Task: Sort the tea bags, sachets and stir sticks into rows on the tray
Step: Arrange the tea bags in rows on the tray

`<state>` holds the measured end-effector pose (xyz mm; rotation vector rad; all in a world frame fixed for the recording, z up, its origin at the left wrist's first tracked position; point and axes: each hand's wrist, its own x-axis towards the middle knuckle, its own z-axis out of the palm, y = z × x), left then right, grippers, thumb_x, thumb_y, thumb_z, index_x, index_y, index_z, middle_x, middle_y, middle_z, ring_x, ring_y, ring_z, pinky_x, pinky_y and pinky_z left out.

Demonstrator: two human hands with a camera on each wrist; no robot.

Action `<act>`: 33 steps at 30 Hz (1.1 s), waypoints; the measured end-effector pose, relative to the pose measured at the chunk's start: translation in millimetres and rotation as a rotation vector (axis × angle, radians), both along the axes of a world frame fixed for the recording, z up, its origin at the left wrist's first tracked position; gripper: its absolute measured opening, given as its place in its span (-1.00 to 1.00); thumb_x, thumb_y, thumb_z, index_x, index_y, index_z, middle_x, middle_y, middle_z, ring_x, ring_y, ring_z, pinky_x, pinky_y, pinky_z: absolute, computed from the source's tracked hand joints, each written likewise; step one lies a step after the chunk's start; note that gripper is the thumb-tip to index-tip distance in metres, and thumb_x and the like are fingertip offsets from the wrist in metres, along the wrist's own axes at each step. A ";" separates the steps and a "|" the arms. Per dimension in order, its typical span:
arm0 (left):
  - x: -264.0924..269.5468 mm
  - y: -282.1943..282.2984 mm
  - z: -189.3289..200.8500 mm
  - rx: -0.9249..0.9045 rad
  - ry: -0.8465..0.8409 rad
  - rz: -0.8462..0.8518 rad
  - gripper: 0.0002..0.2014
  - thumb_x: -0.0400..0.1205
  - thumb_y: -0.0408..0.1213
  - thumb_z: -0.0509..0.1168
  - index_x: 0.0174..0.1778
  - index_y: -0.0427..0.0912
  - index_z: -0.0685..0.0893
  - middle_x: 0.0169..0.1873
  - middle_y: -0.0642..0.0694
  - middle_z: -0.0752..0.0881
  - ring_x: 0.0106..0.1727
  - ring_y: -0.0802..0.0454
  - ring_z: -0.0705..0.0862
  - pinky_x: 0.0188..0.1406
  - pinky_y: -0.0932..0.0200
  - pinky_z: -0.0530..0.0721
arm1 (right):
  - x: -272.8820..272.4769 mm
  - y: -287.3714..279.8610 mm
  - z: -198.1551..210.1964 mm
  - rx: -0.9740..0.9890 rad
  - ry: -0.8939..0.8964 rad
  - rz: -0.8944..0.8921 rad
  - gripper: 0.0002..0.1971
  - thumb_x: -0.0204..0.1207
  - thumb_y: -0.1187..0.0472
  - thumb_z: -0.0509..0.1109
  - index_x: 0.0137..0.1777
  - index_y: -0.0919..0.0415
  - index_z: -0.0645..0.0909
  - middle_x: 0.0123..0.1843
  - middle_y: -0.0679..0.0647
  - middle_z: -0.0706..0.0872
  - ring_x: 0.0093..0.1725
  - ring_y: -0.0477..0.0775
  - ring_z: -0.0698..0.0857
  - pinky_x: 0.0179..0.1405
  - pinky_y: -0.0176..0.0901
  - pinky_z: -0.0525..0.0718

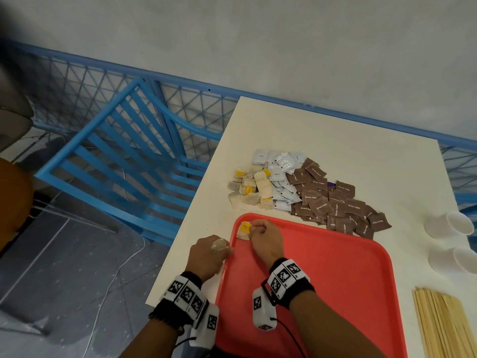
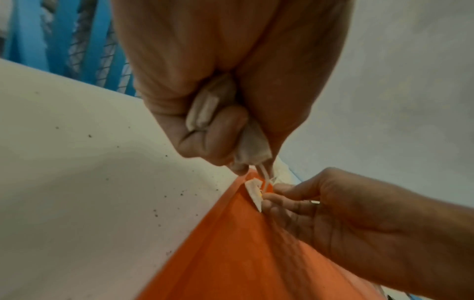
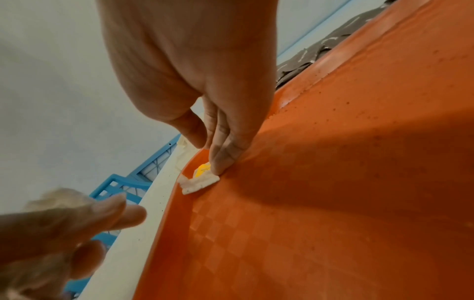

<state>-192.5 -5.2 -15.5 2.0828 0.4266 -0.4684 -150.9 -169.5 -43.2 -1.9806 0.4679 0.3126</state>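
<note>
I am at the very start of the sorting. My right hand [image 1: 263, 241] rests in the upper left corner of the red tray [image 1: 335, 293], fingertips [image 3: 220, 162] pressing down on one tea bag [image 3: 198, 182] with a yellow tag [image 1: 244, 226]; the fingers are bent over it and I judge I am setting it down as the first of a row. As far as I can see, it is the only thing on the tray.

My left hand [image 1: 209, 254] sits just left of the tray's edge, on the white table [image 1: 335, 140], fingers curled tight around a bunch of tea bags [image 2: 202, 113]; in the left wrist view their paper sticks out between the fingers and strings hang from the fist towards the tray.

Nearly everything is left. Above the tray in the head view lies the unsorted heap: more tea bags [image 1: 249, 189] at its left, white sachets [image 1: 280, 177] in the middle, brown sugar sachets [image 1: 335, 202] spreading to the right, a few of these touching the tray's far rim. The stir sticks [image 1: 438, 324] lie in a bundle at the lower right of the frame, off the tray and untouched. Two white cups [image 1: 451, 241] stand at the right edge.
</note>
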 end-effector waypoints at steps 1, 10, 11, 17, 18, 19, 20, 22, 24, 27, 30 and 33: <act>0.3 -1.8 1.3 -0.003 -0.002 -0.007 -0.90 0.50 -0.07 0.48 -0.19 0.01 0.80 -0.35 0.04 0.80 -0.31 0.05 0.74 -0.25 0.17 0.62 | -0.7 -1.4 2.2 0.010 0.004 -0.004 -0.73 0.57 0.25 0.16 -0.06 -0.03 0.68 -0.05 -0.03 0.82 -0.01 0.00 0.78 0.09 0.03 0.78; 1.6 -23.4 34.7 -0.911 0.102 0.140 -0.50 0.64 0.08 0.32 0.30 -0.26 0.68 -0.30 -0.11 0.60 -0.48 0.11 0.48 -0.65 0.31 0.39 | -48.8 -30.2 93.8 0.402 0.051 0.199 -0.76 0.58 0.10 0.50 0.01 0.30 0.66 -0.26 0.15 0.76 -0.39 0.00 0.68 -0.48 -0.28 0.57; 1.8 -28.3 39.3 -0.922 0.076 0.122 -0.49 0.65 0.11 0.31 0.31 -0.26 0.68 -0.26 -0.13 0.63 -0.42 0.07 0.53 -0.57 0.27 0.50 | -52.3 -29.9 99.3 0.407 0.062 0.198 -0.71 0.55 0.08 0.53 0.02 0.32 0.64 -0.28 0.18 0.76 -0.41 0.01 0.67 -0.50 -0.27 0.57; 1.4 -73.1 68.7 -1.003 -0.013 0.083 -0.62 0.79 -0.14 0.10 0.23 -0.38 0.66 -0.26 -0.12 0.76 -0.32 0.05 0.74 -0.39 0.21 0.72 | -63.1 -50.3 107.3 0.311 -0.070 0.018 -0.84 0.39 0.27 0.63 -0.10 0.18 0.71 -0.28 0.20 0.77 -0.46 -0.16 0.60 -0.45 -0.32 0.51; 2.4 -77.2 67.9 -0.978 -0.041 0.092 -0.62 0.76 -0.11 0.14 0.18 -0.36 0.69 -0.25 -0.17 0.74 -0.36 0.02 0.71 -0.46 0.19 0.69 | -64.5 -55.8 109.6 0.293 -0.080 -0.001 -0.87 0.40 0.31 0.62 -0.16 0.21 0.71 -0.32 0.18 0.74 -0.46 -0.14 0.56 -0.46 -0.32 0.49; 2.9 -80.3 67.4 -0.945 -0.071 0.093 -0.61 0.74 -0.07 0.16 0.15 -0.34 0.70 -0.24 -0.22 0.72 -0.41 -0.01 0.67 -0.53 0.19 0.64 | -65.7 -60.8 111.6 0.282 -0.086 -0.015 -0.89 0.41 0.33 0.60 -0.19 0.25 0.70 -0.35 0.13 0.71 -0.45 -0.11 0.54 -0.46 -0.30 0.49; 3.0 -83.0 66.2 -0.914 -0.091 0.096 -0.60 0.74 -0.05 0.16 0.14 -0.34 0.70 -0.21 -0.26 0.72 -0.43 -0.03 0.65 -0.57 0.20 0.60 | -66.8 -65.5 113.7 0.279 -0.096 -0.027 -0.90 0.41 0.34 0.59 -0.20 0.26 0.70 -0.38 0.08 0.69 -0.44 -0.09 0.53 -0.45 -0.29 0.49; 3.4 -88.1 65.2 -0.929 -0.084 0.119 -0.61 0.79 -0.08 0.13 0.14 -0.35 0.68 -0.13 -0.30 0.75 -0.39 -0.07 0.68 -0.54 0.19 0.63 | -67.8 -73.2 118.6 0.283 -0.140 -0.053 -0.91 0.44 0.33 0.59 -0.21 0.21 0.72 -0.42 -0.03 0.70 -0.43 -0.13 0.56 -0.42 -0.32 0.52; 3.1 -93.3 70.8 -1.023 -0.010 0.169 -0.64 0.80 -0.11 0.11 0.08 -0.33 0.67 -0.13 -0.28 0.77 -0.38 -0.06 0.69 -0.53 0.19 0.68 | -69.3 -79.7 124.4 0.305 -0.186 -0.069 -0.90 0.48 0.32 0.57 -0.22 0.18 0.73 -0.44 -0.09 0.71 -0.43 -0.17 0.57 -0.40 -0.35 0.54; 2.5 -96.7 80.5 -1.093 0.087 0.242 -0.72 0.77 -0.15 0.17 -0.01 -0.30 0.63 -0.27 -0.23 0.68 -0.54 0.06 0.56 -0.71 0.29 0.51 | -71.8 -87.5 132.4 0.391 -0.191 -0.087 -0.91 0.53 0.28 0.53 -0.21 0.18 0.74 -0.37 -0.01 0.76 -0.34 -0.11 0.63 -0.31 -0.27 0.58; 1.7 -93.6 83.7 -0.789 -0.069 0.239 -0.67 0.65 -0.05 0.39 -0.16 -0.29 0.62 -0.52 -0.10 0.49 -0.62 0.07 0.34 -0.70 0.31 0.27 | -69.7 -92.9 135.4 0.344 -0.258 -0.158 -0.92 0.53 0.24 0.53 -0.16 0.22 0.76 -0.26 0.19 0.80 -0.28 -0.08 0.64 -0.20 -0.13 0.60; -6.9 -101.1 99.7 -0.525 -0.339 0.056 -0.79 0.61 -0.11 0.47 -0.23 -0.16 0.77 -0.59 0.11 0.57 -0.59 0.09 0.46 -0.53 0.20 0.43 | -65.4 -89.6 137.5 0.126 -0.415 -0.208 -0.93 0.54 0.18 0.53 -0.18 0.08 0.75 -0.34 -0.12 0.80 -0.39 -0.24 0.65 -0.27 -0.33 0.60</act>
